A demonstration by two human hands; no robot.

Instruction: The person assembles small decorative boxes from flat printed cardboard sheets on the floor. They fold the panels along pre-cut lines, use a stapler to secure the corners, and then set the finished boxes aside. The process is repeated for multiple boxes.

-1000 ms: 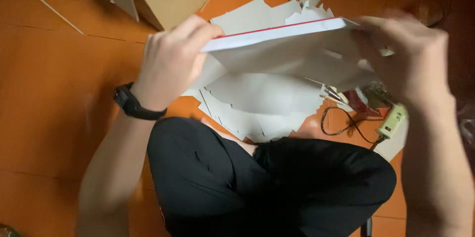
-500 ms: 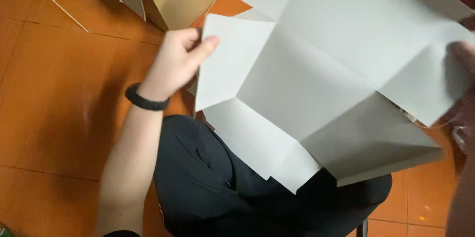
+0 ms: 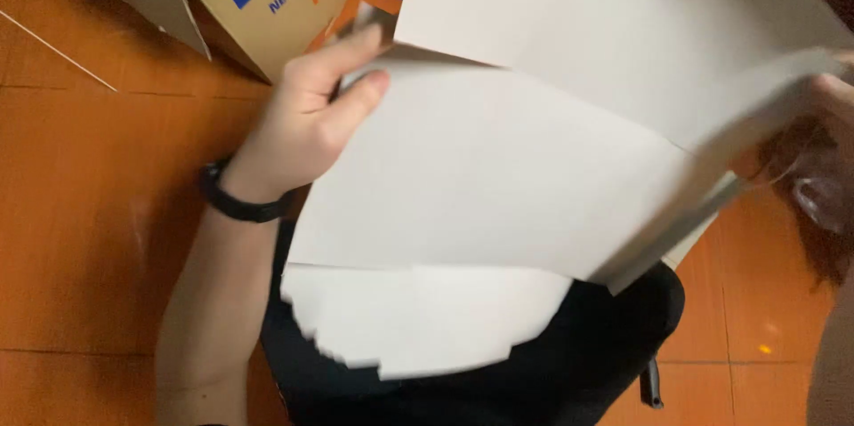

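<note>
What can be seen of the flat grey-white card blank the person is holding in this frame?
The card blank is pale grey-white, matte, thin paperboard with folded panels and creases. A large panel faces the camera; another flap rises toward the top right, and a notched edge hangs below over the dark trousers. It is held up, tilted, above the lap. The left hand grips its upper left edge; the right hand is at its right edge, mostly out of view.
</note>
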